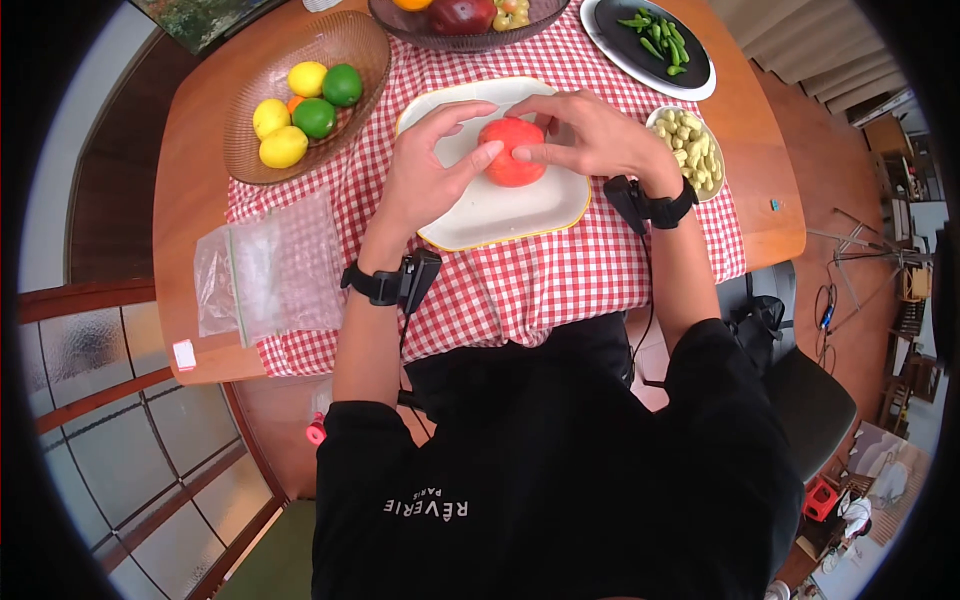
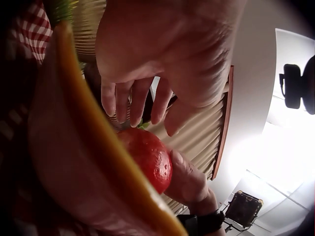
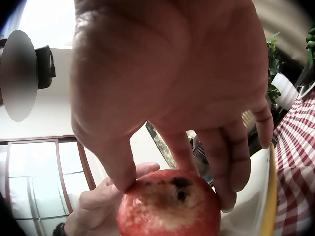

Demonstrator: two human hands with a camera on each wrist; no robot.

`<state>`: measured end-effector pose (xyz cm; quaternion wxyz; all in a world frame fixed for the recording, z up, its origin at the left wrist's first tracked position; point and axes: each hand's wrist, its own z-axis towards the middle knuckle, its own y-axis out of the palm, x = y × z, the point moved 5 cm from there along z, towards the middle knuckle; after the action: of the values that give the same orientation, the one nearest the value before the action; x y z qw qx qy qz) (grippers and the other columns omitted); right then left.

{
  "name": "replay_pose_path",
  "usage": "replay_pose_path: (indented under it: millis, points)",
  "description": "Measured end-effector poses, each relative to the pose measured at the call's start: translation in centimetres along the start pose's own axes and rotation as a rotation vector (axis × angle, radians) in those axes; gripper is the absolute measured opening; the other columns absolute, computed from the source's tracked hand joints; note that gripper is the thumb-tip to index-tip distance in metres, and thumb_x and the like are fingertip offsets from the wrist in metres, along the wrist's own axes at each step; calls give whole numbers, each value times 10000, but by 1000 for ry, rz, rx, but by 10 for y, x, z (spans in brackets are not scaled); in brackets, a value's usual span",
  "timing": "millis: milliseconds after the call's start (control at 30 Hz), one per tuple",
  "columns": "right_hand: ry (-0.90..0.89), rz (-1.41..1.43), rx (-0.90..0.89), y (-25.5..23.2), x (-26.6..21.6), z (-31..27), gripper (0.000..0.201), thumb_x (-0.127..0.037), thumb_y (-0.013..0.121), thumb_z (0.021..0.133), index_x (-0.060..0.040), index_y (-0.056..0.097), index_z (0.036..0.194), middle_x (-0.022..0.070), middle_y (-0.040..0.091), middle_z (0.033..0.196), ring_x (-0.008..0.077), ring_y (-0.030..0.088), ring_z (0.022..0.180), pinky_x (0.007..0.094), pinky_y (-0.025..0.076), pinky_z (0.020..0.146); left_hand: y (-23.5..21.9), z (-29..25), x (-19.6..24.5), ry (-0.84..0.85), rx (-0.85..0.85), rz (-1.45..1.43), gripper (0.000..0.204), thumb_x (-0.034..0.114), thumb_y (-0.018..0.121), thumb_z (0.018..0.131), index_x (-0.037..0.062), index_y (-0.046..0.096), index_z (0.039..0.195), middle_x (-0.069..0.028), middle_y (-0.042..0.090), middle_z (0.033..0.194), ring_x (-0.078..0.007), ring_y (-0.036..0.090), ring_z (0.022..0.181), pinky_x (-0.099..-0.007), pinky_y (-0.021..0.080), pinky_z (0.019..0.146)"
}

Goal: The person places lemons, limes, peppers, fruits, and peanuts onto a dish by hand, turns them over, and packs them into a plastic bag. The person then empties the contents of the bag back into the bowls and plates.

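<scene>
A red pomegranate, with a dark scar and a pale mottled patch on its skin in the right wrist view, is over a white dish with a yellow rim. My right hand grips it, thumb on the near side and fingers round the far side. On the other side my left hand spreads its fingers, the thumb tip overlapping the fruit in the head view. In the left wrist view, the fingers of my left hand hang loose above the pomegranate.
A ribbed bowl with lemons and limes stands at left, another fruit bowl at the back. Green chillies on a black plate and a bowl of peanuts lie right. Clear plastic bags lie on the checked cloth.
</scene>
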<state>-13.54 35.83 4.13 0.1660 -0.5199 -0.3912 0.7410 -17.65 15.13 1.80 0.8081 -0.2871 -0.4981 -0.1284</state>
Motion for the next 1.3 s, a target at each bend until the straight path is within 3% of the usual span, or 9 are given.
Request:
replay_pose_path:
  millis: [333, 467, 500, 533, 633, 800, 933, 1100, 1300]
  points:
    - [-90, -143, 249, 5, -11, -12, 500, -442, 809, 898, 36, 789, 1045, 199, 742, 744, 345, 762, 715, 389, 607, 709, 8, -9, 10, -33, -118, 41, 621, 57, 888, 775, 41, 676, 1358, -137, 691, 1361, -303, 664, 1260, -409, 525, 1089]
    - [-81, -131, 282, 10, -6, -15, 557, -503, 813, 887, 11, 751, 1093, 149, 719, 681, 335, 747, 739, 415, 530, 930, 9, -10, 15, 9, -145, 166, 704, 20, 896, 730, 57, 652, 1390, -134, 640, 1403, -317, 633, 1298, -408, 530, 1082]
    - [-4, -161, 211, 9, -5, -16, 576, -517, 828, 871, -24, 720, 1148, 139, 746, 793, 318, 743, 851, 427, 447, 1029, 7, -11, 12, 9, -120, 190, 701, 24, 897, 734, 59, 651, 1389, -137, 645, 1399, -315, 634, 1298, -412, 533, 1077]
    - [6, -166, 209, 7, -3, -18, 576, -517, 828, 871, -24, 720, 1148, 139, 746, 793, 318, 743, 851, 427, 447, 1029, 7, -11, 11, 8, -94, 217, 698, 28, 898, 737, 61, 649, 1388, -139, 649, 1395, -313, 635, 1297, -415, 537, 1073]
    - [-152, -58, 256, 6, -3, -17, 622, -402, 925, 783, -91, 703, 1274, 106, 741, 1144, 304, 697, 1085, 427, 511, 1012, 7, -13, 11, -53, -26, 131, 631, 67, 891, 799, 60, 653, 1383, -142, 692, 1345, -314, 681, 1237, -423, 559, 1030]
    - [-221, 7, 232, 10, -9, -14, 581, -341, 925, 783, -70, 701, 1247, 145, 749, 1121, 363, 698, 1076, 456, 547, 965, 4, -15, 5, -87, -22, 161, 595, 106, 884, 843, 62, 648, 1388, -132, 725, 1300, -324, 720, 1175, -428, 570, 1000]
    - [-174, 65, 209, 11, -4, -13, 524, -304, 893, 823, -49, 704, 1239, 190, 752, 1067, 404, 704, 1034, 471, 546, 953, 7, -13, 15, -10, -76, 248, 652, 37, 877, 823, 60, 633, 1427, -122, 655, 1436, -277, 655, 1297, -404, 550, 1060]
    - [-177, -52, 212, 12, 2, -14, 518, -273, 831, 902, -33, 691, 1340, 187, 713, 1276, 380, 677, 1192, 457, 527, 1067, 6, -13, 15, 50, -77, 303, 703, 21, 892, 768, 82, 651, 1425, -140, 646, 1444, -287, 649, 1294, -405, 566, 1023]
    - [-190, 27, 167, 10, -8, -15, 640, -275, 906, 819, -45, 670, 1368, 169, 693, 1334, 373, 656, 1243, 451, 515, 1101, 0, -16, 4, -85, -77, 310, 616, 149, 899, 814, 61, 677, 1382, -143, 659, 1414, -345, 660, 1250, -438, 541, 1042]
